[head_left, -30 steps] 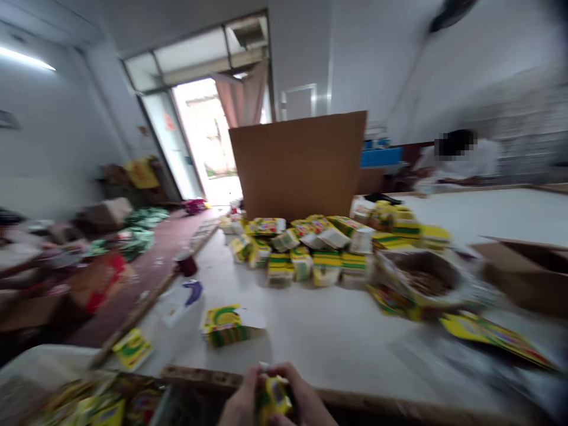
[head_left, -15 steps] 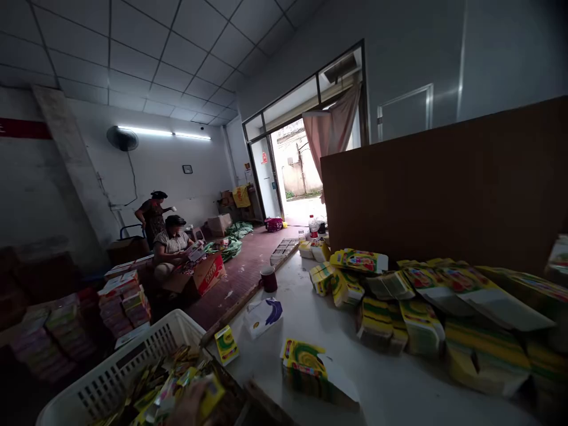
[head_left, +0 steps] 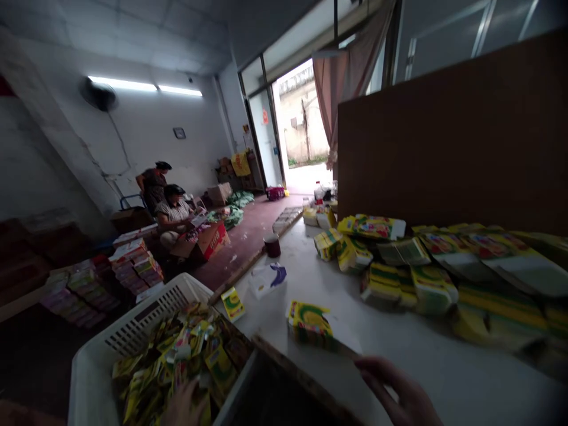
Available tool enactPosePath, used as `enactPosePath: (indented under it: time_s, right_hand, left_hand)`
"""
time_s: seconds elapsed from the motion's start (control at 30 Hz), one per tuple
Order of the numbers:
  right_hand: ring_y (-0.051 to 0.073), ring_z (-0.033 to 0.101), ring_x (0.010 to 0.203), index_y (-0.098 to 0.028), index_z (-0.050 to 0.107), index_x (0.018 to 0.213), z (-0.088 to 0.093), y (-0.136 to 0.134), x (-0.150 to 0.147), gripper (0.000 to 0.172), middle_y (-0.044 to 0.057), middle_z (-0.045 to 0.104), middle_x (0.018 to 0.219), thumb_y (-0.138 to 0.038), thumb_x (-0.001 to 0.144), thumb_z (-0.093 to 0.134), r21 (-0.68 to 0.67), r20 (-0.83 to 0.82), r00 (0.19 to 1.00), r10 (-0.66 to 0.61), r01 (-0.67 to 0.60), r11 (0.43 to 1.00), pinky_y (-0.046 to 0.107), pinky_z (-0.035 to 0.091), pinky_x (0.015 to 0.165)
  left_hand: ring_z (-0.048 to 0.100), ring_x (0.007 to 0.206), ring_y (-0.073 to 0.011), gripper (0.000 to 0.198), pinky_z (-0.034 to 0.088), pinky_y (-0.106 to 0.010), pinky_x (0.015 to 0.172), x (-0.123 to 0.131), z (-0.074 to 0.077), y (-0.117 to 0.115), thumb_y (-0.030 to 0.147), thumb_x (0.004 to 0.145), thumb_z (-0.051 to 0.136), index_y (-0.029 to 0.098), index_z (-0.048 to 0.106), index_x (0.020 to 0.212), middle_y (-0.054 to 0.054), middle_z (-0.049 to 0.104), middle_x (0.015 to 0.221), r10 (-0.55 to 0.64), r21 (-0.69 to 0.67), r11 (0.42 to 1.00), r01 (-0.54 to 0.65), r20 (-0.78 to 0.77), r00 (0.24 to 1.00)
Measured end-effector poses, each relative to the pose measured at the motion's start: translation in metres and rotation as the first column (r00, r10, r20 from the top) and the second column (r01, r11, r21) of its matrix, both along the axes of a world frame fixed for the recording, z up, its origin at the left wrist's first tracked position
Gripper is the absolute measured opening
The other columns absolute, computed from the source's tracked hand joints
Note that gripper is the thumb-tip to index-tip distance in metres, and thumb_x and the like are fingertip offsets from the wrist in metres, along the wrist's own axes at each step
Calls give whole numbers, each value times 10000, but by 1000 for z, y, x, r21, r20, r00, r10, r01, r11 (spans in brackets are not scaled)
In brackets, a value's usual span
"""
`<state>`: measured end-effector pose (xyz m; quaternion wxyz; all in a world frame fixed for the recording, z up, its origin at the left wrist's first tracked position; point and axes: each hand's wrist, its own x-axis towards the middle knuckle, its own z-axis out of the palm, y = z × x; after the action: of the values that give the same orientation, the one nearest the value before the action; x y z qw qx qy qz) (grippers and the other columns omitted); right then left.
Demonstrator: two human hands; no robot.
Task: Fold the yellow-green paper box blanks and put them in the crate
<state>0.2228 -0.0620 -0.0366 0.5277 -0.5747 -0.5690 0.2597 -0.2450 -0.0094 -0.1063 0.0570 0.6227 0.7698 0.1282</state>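
My left hand is low in the white plastic basket, over a heap of yellow-and-green small cartons. Its fingers look spread, though blurred, and I see nothing held in them. On the white table, my right hand reaches in from the bottom edge with finger and thumb apart. Its fingertips are at the white flap end of a stack of flat yellow-and-green cartons; whether they touch it I cannot tell. A single yellow carton lies at the table's left edge.
Piles of yellow cartons cover the table's right side before a brown board. A dark mug and a white-and-purple packet stand near the left edge. Two people are beyond, beside stacked boxes.
My left hand, earlier with a yellow carton, now shows none and stays in the basket. My right hand has come into view at the carton stack. The view has tilted down.
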Motion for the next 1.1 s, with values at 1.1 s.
enactPosePath:
  time_s: [1.1]
  right_hand:
    - [198,711,638,-220,706,955,-22,25,2,361,63,762,858,-530,847,557,-65,343,933,-108,139,988,229,471,398]
  left_hand:
    - [364,1396,-297,390,199,-497,1174,32,-16,20,355,854,604,302,634,1239,-46,479,1479,-403,-204,896,394,-4,915]
